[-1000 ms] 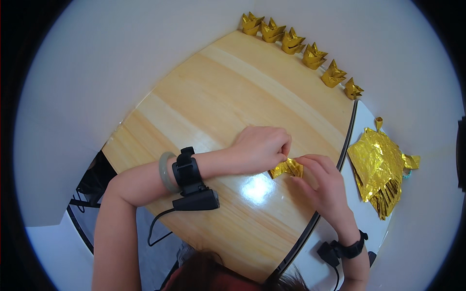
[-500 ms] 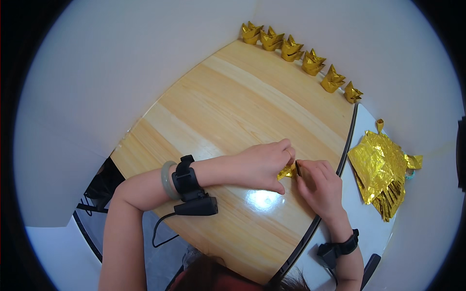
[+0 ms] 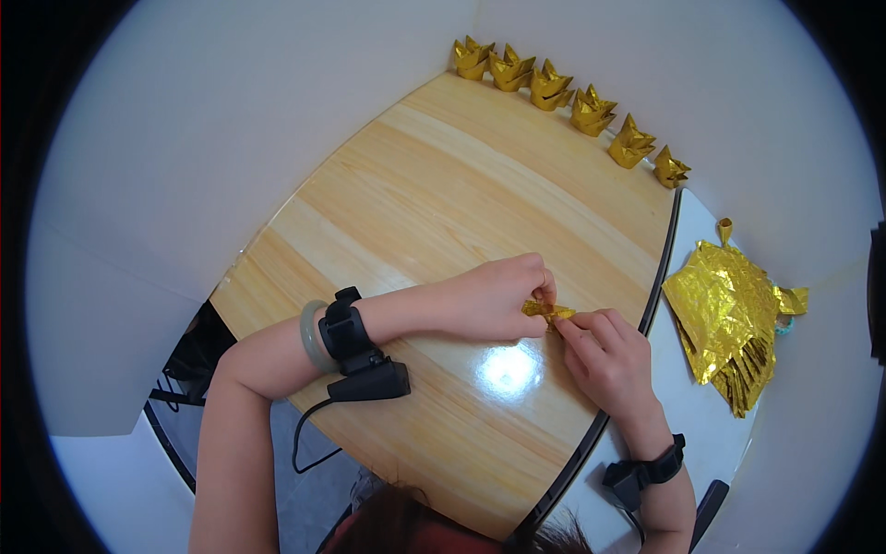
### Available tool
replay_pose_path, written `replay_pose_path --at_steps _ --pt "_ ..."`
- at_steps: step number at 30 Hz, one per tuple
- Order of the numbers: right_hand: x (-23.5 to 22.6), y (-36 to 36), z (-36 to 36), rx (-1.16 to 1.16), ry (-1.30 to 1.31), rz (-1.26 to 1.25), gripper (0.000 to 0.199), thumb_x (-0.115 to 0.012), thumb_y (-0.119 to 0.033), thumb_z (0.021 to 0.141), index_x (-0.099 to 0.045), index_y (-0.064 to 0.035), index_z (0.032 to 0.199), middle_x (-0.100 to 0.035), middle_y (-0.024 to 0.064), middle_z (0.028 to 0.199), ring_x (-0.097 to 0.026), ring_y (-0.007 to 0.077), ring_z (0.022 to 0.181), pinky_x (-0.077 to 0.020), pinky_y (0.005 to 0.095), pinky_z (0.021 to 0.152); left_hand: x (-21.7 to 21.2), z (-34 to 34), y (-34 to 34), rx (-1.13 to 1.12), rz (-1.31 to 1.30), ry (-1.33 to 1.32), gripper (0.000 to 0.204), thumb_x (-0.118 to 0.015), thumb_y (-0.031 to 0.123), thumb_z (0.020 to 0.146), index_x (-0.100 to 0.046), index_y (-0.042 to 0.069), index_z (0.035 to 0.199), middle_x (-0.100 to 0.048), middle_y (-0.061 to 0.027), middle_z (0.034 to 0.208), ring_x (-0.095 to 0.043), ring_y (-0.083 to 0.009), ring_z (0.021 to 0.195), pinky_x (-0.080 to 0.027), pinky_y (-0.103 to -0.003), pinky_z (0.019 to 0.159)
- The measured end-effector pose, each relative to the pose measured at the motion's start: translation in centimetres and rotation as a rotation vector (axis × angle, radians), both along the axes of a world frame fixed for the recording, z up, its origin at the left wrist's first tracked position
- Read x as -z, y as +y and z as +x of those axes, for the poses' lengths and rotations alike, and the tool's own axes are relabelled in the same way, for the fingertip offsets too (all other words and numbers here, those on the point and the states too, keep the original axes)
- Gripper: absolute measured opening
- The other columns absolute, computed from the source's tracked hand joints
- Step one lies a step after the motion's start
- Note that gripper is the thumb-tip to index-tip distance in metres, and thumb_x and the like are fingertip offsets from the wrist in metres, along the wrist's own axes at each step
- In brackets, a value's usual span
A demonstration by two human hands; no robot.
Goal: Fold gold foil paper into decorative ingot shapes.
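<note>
Between my hands is a small folded piece of gold foil paper (image 3: 548, 311), held just above the wooden table. My left hand (image 3: 498, 295) is closed, fingers curled round the left end of the foil, which partly hides it. My right hand (image 3: 609, 360) pinches the foil's right end between thumb and fingertips. A black strap with a small device sits on each wrist, and a pale bangle circles my left one.
Several folded gold foil shapes (image 3: 551, 88) with pointed tips stand in a row along the far wall. On the white surface (image 3: 637, 420) at right lies a fanned stack of gold foil sheets (image 3: 724, 300), a small rolled foil piece (image 3: 725, 231) beyond it. Walls enclose the wooden table (image 3: 397, 203).
My left hand has shifted slightly up and left. More of the gold foil piece shows between both hands, and the dark edge at my right fingertips is out of sight.
</note>
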State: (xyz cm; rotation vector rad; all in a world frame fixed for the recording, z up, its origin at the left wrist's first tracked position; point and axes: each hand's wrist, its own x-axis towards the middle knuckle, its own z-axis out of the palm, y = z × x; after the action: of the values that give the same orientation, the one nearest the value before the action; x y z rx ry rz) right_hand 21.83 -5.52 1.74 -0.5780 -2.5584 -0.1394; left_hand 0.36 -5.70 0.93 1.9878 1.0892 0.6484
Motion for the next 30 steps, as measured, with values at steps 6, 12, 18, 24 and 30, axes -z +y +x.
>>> replay_pose_path --at_steps 6,12,18,24,30 --pt "1.0 0.0 0.3 0.109 0.180 -0.430 0.023 -0.074 -0.010 0.073 -0.063 -0.0060 0.093 -0.061 0.0068 0.088 -0.059 0.0240 0.079 -0.0487 0.0324 0.063 1.4 -0.3 0.6 -0.009 -0.001 -0.106 0.020 -0.059 0.017 0.087 -0.061 0.000 0.098 -0.054 -0.0129 0.097 -0.056 -0.0234 0.086 -0.046 -0.032 0.076" --pt "1.0 0.4 0.1 0.321 0.166 -0.483 0.031 -0.075 -0.013 0.074 -0.057 -0.0053 0.098 -0.055 0.0109 0.097 -0.051 0.0293 0.091 -0.0434 0.0364 0.080 1.4 0.0 0.8 0.007 0.101 -0.046 0.016 -0.063 0.017 0.086 -0.062 0.005 0.097 -0.057 -0.0099 0.092 -0.057 -0.0244 0.087 -0.046 -0.033 0.075" --pt "1.4 0.6 0.1 0.310 0.205 -0.536 0.030 -0.075 -0.012 0.074 -0.055 -0.0042 0.095 -0.054 0.0105 0.094 -0.051 0.0280 0.089 -0.0418 0.0353 0.081 1.0 0.5 0.6 -0.034 0.094 0.033 0.016 -0.068 0.016 0.081 -0.061 0.007 0.092 -0.057 -0.0076 0.093 -0.060 -0.0238 0.084 -0.047 -0.033 0.071" --pt "1.2 0.0 -0.6 0.329 0.473 -1.091 0.034 -0.073 -0.004 0.077 -0.050 -0.0041 0.103 -0.058 0.0030 0.085 -0.058 0.0167 0.082 -0.0450 0.0272 0.078 0.8 0.8 0.6 -0.086 0.141 0.018 0.020 -0.070 0.014 0.077 -0.060 0.007 0.092 -0.061 -0.0076 0.089 -0.062 -0.0207 0.082 -0.048 -0.030 0.068" --pt "0.4 -0.2 -0.7 0.081 0.593 -0.949 0.049 -0.071 -0.001 0.078 -0.043 -0.0033 0.117 -0.059 0.0067 0.098 -0.059 0.0168 0.091 -0.0462 0.0288 0.086 -0.3 0.7 0.6 -0.035 -0.264 -0.314 0.016 -0.069 0.003 0.077 -0.059 0.006 0.088 -0.062 -0.0045 0.088 -0.062 -0.0137 0.082 -0.049 -0.029 0.071"
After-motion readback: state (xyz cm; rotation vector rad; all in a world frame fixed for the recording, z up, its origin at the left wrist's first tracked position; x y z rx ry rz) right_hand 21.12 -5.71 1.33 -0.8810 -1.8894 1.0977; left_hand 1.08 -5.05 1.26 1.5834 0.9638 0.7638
